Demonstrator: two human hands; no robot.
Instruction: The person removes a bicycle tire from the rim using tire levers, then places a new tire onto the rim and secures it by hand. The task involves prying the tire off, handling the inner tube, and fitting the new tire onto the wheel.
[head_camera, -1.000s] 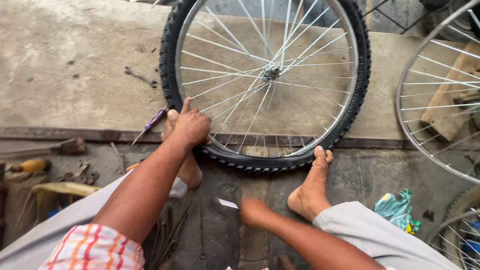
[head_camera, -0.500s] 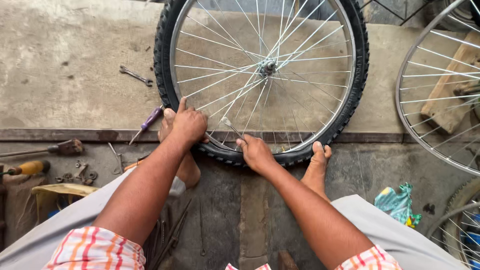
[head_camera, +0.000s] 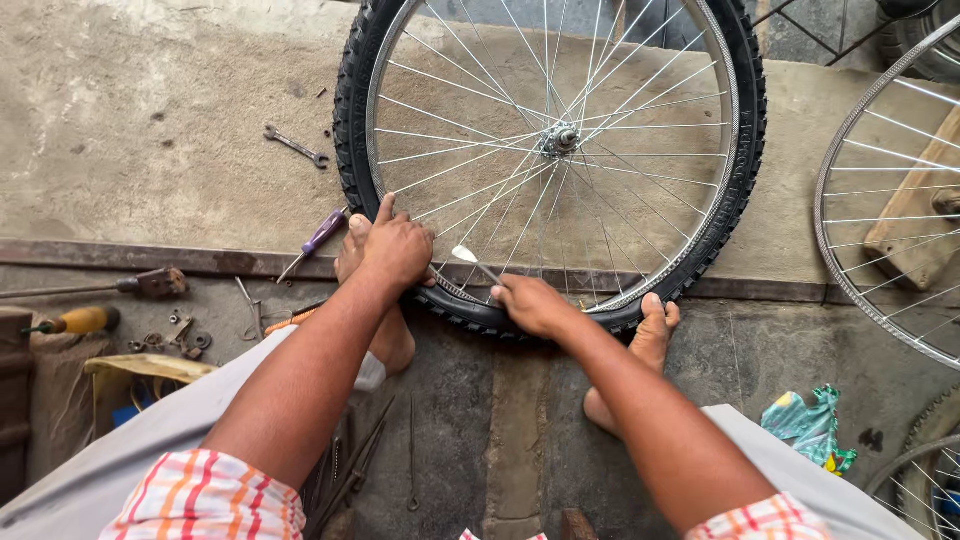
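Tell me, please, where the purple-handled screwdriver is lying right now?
In the head view, the purple-handled screwdriver lies on the concrete floor on the person's left, just beyond the left hand and beside the tyre.

1. round rubber bicycle tyre (head_camera: 352, 120): black, with a knobbly tread pattern.
2. thin metal wheel spokes (head_camera: 640, 90): silver, crossing in a fan pattern.
3. short-handled screwdriver (head_camera: 325, 231): purple handle.
4. fat-handled tool at the left (head_camera: 82, 320): yellow handle.
5. checked cloth sleeves (head_camera: 205, 495): orange, red and white.
6. crumpled wrapper on the floor (head_camera: 810, 425): green with pink.
7. rough concrete floor (head_camera: 130, 120): grey-brown.
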